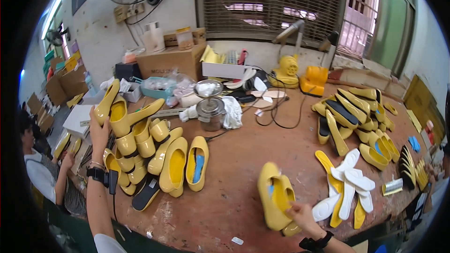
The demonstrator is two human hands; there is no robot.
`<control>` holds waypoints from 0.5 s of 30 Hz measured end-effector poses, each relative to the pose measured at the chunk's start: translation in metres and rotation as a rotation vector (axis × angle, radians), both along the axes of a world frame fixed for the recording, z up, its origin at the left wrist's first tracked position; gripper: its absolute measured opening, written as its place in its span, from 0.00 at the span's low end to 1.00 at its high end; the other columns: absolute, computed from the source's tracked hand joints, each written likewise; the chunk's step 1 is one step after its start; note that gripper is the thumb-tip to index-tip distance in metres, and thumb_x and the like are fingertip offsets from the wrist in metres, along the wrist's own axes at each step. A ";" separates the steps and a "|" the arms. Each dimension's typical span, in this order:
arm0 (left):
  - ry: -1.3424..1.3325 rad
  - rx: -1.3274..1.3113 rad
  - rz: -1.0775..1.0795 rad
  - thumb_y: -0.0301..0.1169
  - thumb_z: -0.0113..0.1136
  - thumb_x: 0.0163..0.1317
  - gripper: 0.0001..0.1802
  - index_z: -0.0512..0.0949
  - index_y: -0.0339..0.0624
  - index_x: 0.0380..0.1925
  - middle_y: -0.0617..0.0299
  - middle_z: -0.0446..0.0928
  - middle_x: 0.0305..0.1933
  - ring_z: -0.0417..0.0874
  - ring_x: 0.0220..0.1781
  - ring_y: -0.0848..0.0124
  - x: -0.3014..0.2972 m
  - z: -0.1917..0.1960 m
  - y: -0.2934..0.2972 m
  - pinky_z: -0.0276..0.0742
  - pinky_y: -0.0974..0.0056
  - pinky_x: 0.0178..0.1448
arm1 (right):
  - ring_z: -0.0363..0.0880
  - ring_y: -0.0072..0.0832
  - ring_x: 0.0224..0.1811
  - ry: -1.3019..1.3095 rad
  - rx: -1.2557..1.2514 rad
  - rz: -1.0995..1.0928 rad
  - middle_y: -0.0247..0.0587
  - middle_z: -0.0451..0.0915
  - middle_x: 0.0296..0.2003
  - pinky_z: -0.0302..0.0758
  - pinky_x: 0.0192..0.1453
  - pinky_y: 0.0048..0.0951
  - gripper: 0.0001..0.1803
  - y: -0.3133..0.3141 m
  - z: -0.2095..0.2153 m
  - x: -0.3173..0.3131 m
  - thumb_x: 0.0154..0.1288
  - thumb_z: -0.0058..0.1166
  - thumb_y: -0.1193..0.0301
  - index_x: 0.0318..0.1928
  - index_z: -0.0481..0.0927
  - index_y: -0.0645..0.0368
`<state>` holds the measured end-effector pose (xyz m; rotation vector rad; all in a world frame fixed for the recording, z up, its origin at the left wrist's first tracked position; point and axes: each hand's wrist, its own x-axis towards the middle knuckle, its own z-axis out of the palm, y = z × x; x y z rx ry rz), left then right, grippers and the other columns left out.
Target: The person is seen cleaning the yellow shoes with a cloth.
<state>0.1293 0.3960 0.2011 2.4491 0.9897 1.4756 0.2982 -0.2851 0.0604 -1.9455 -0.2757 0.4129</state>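
My left hand [99,133] is raised at the left of the table, closed round a glossy yellow shoe [107,101]. That shoe is held upright against a tall stack of yellow shoes [126,143]. At the front of the table, my right hand [301,214] grips the edge of a yellow flat shoe [269,201]. A second yellow shoe lies close against it, partly hidden, with something blue inside. Right of the stack stand a yellow shoe [174,166] and another one with a blue piece inside [197,163]. A dark sole [146,192] faces up at the stack's front.
White and yellow insoles [348,185] lie fanned out right of my right hand. Behind them is a heap of yellow shoes [347,112]. A metal pot [210,111], white cloth [232,112], cables and yellow blowers [284,72] sit farther back. A person [42,168] works at the left.
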 end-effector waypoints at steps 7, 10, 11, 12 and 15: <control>0.027 -0.153 0.012 0.27 0.55 0.69 0.35 0.55 0.45 0.74 0.33 0.70 0.64 0.72 0.65 0.38 -0.011 0.019 0.020 0.69 0.49 0.68 | 0.85 0.52 0.33 -0.352 -0.633 0.856 0.54 0.84 0.34 0.80 0.39 0.48 0.21 0.099 0.099 0.062 0.68 0.55 0.56 0.50 0.84 0.58; 0.149 -0.052 0.158 0.28 0.51 0.70 0.31 0.60 0.42 0.72 0.32 0.58 0.73 0.62 0.73 0.37 -0.051 0.011 0.030 0.61 0.49 0.74 | 0.84 0.50 0.36 -0.603 -0.730 0.825 0.56 0.83 0.33 0.80 0.42 0.47 0.22 0.181 0.146 0.098 0.69 0.56 0.56 0.56 0.81 0.55; 0.147 0.028 0.176 0.28 0.51 0.70 0.29 0.63 0.39 0.70 0.31 0.57 0.73 0.61 0.73 0.36 -0.026 -0.002 -0.001 0.60 0.51 0.74 | 0.83 0.51 0.40 -0.702 -0.528 0.749 0.59 0.82 0.39 0.79 0.45 0.47 0.25 0.197 0.151 0.119 0.69 0.57 0.56 0.60 0.77 0.57; 0.113 0.040 0.105 0.27 0.52 0.69 0.29 0.64 0.38 0.70 0.33 0.56 0.75 0.59 0.75 0.38 -0.008 -0.001 -0.052 0.58 0.51 0.75 | 0.82 0.52 0.44 -0.793 -0.316 0.681 0.62 0.81 0.44 0.78 0.47 0.47 0.29 0.217 0.150 0.142 0.68 0.58 0.56 0.65 0.73 0.58; 0.010 -0.176 -0.255 0.19 0.52 0.65 0.28 0.66 0.33 0.67 0.38 0.63 0.72 0.64 0.74 0.46 0.000 0.003 -0.226 0.54 0.53 0.78 | 0.76 0.59 0.57 -0.919 -0.280 0.569 0.67 0.69 0.60 0.75 0.58 0.48 0.37 0.296 0.163 0.193 0.68 0.59 0.56 0.72 0.63 0.57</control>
